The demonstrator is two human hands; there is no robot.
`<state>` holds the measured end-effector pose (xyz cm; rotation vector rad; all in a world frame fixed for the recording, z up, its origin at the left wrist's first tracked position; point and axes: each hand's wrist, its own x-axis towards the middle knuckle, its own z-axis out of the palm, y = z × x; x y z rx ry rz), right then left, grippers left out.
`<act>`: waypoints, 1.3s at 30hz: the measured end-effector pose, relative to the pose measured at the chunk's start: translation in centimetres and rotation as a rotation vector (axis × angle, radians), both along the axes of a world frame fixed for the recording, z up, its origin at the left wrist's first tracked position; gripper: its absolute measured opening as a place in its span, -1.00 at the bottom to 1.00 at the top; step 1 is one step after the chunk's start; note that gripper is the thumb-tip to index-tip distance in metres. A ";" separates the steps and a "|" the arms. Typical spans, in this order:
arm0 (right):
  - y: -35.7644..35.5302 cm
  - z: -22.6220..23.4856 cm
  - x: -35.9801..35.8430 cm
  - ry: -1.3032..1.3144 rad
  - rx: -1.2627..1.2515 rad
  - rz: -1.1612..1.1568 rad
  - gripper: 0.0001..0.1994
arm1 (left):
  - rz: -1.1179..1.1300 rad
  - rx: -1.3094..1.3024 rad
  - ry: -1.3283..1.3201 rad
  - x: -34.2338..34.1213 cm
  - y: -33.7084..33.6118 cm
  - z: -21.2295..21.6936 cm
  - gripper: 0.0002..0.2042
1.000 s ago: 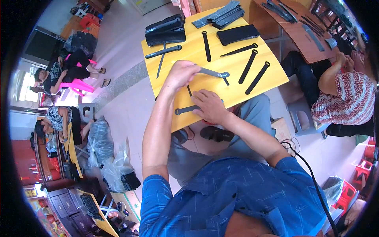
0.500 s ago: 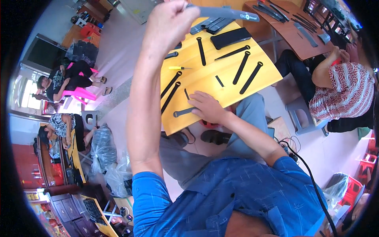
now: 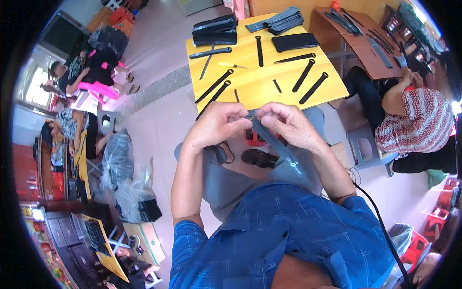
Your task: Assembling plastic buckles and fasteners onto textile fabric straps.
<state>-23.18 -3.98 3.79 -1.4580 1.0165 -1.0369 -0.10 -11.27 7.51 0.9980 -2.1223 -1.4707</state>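
Above the near edge of the yellow table (image 3: 264, 74), my left hand (image 3: 219, 124) and my right hand (image 3: 291, 124) are close together. Both pinch the upper end of a long, narrow grey plastic sleeve (image 3: 274, 144) with white printing. It slants down to the right over my lap. The fingers partly hide its upper end; whether a strap is in it I cannot tell. Black straps (image 3: 304, 76) with rounded, slotted heads lie spread over the tabletop. A yellow-handled screwdriver (image 3: 226, 64) and a short black strip (image 3: 277, 86) lie among them.
Stacked black straps (image 3: 214, 36), a pile of grey sleeves (image 3: 279, 20) and a black bundle (image 3: 295, 42) occupy the table's far side. At right, a person in a patterned top (image 3: 416, 115) sits by a brown table (image 3: 356, 45). A black cable (image 3: 380, 219) runs past my right arm.
My left hand has come down from high up with the sleeve. My right hand has lifted off the table to meet it, and the strap beside it no longer lies there.
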 end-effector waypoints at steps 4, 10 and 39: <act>1.4 -0.9 1.3 -0.110 0.169 0.098 -0.78 | 0.017 0.061 0.016 0.1 1.4 0.3 -0.85; 3.9 -3.7 2.0 -0.167 0.244 0.116 -0.79 | 0.177 0.115 0.153 0.5 2.9 -1.2 -0.85; 1.9 -4.0 3.6 -0.401 0.077 -0.332 -0.82 | 0.335 -0.052 0.141 -2.3 9.8 -7.5 -0.85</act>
